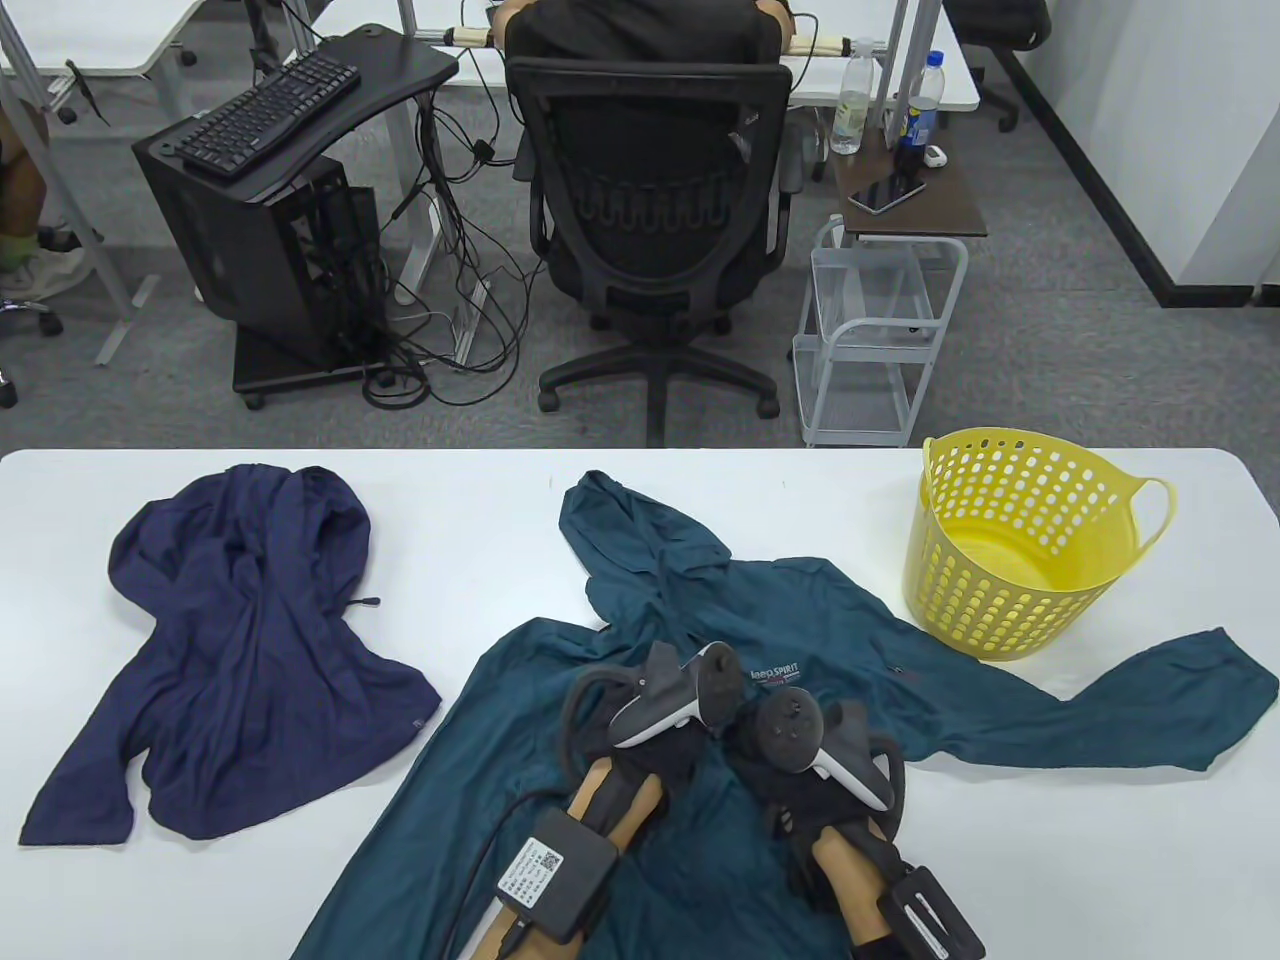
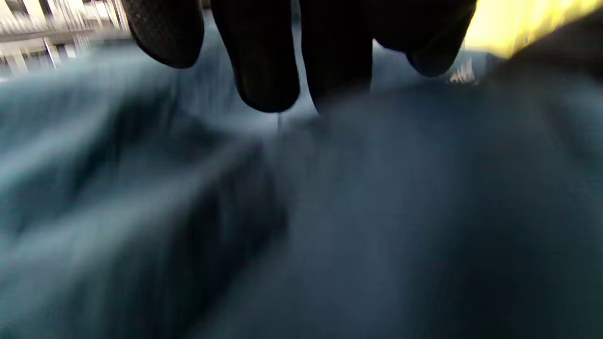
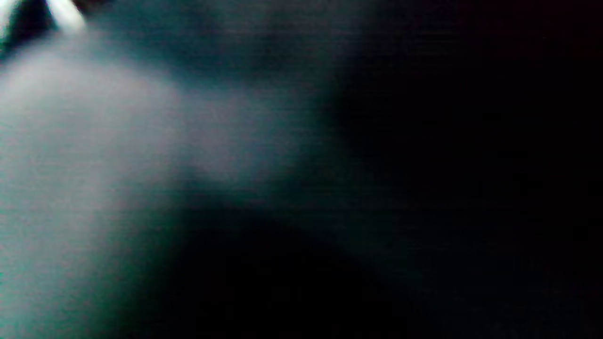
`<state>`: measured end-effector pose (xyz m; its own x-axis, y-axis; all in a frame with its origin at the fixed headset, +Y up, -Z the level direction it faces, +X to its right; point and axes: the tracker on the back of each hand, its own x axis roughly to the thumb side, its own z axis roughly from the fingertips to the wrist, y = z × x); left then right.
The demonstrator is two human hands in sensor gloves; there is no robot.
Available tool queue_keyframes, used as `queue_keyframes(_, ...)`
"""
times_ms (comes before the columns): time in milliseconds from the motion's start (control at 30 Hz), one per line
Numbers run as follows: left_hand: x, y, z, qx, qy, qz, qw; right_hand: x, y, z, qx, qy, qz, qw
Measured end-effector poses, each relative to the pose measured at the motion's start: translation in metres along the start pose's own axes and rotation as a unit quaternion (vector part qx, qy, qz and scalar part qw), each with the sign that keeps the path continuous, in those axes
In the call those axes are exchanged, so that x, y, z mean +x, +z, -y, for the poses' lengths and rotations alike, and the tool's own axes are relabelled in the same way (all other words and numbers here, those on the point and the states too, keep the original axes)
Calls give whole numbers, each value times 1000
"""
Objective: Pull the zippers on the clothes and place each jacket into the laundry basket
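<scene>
A teal jacket (image 1: 850, 640) lies spread across the middle of the white table (image 1: 1050, 850), hood at the far side and a sleeve stretched out to the right. Both hands sit close together on its chest near the printed logo. My left hand (image 1: 672, 735) has its fingers (image 2: 266, 70) hanging down onto the blurred teal fabric (image 2: 377, 212), fairly straight. My right hand (image 1: 790, 770) has its fingers hidden under the tracker, and the right wrist view shows only dark, blurred teal cloth (image 3: 94, 141). A navy jacket (image 1: 250, 660) lies crumpled at the left.
A yellow perforated laundry basket (image 1: 1020, 550) stands on the table's far right, beside the teal sleeve, and shows as a yellow blur (image 2: 509, 23) in the left wrist view. Beyond the table's far edge are an office chair (image 1: 655, 200) and a small white cart (image 1: 870, 330).
</scene>
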<state>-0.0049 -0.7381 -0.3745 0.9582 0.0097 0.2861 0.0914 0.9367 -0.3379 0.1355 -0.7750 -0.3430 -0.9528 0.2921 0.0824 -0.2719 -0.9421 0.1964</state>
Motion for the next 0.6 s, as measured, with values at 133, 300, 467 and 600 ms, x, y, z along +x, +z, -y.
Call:
queue_keyframes(133,-1,-16,20,-56,-27,-32,998,5,7,3,-35,30,11,999)
queue_keyframes(300,-12,-24,25,-75,-12,-49,996,14,13,11,-80,40,41,995)
queue_keyframes(467,-25,-32,31,-60,-14,-71,996,27,27,17,-88,48,79,992)
queue_keyframes(600,-31,-36,34,-45,-21,-91,995,39,37,12,-54,100,98,989)
